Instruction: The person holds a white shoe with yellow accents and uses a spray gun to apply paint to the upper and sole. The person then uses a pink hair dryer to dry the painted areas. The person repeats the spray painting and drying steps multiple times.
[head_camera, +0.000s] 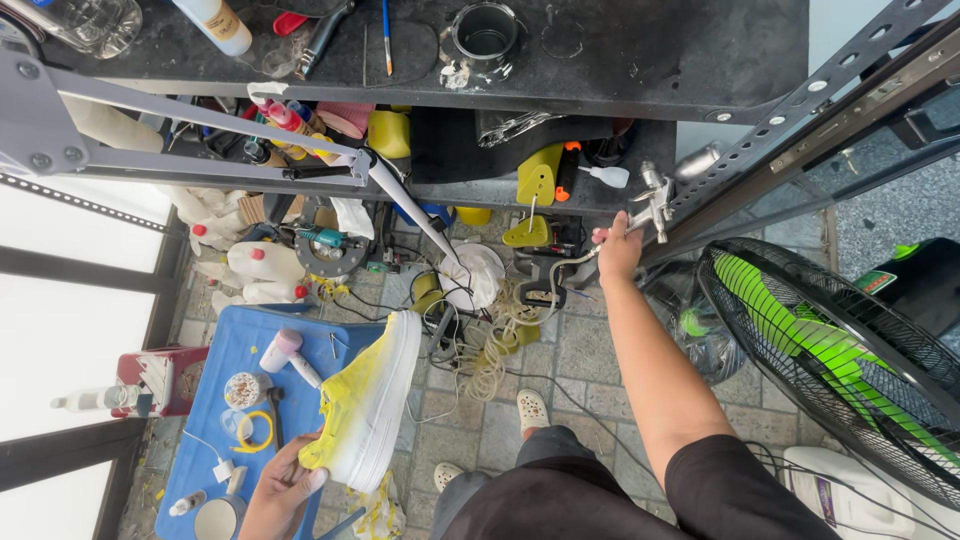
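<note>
Yellow all over, that sneaker (365, 398) with its thick white sole, and the left hand (283, 490) has it by the heel end, fingers curled up around the back and the thumb across the upper, a firm closed hold. The toe points up and away from that grip, hanging over the edge of the blue stool (215, 400). Just beyond the fingers, on the stool top, lie a white hair dryer (288, 355) and a roll of tape (246, 389).

Over on the other side, the right hand (617, 252) is stretched out at full arm's length, wrapped tight around the handle of a silver spray gun (655, 200) up against the metal shelf frame (800, 110). A coiled hose (495, 345) trails below that fist towards the tiled floor. A green-bladed fan (840, 350) stands just beside the forearm.
</note>
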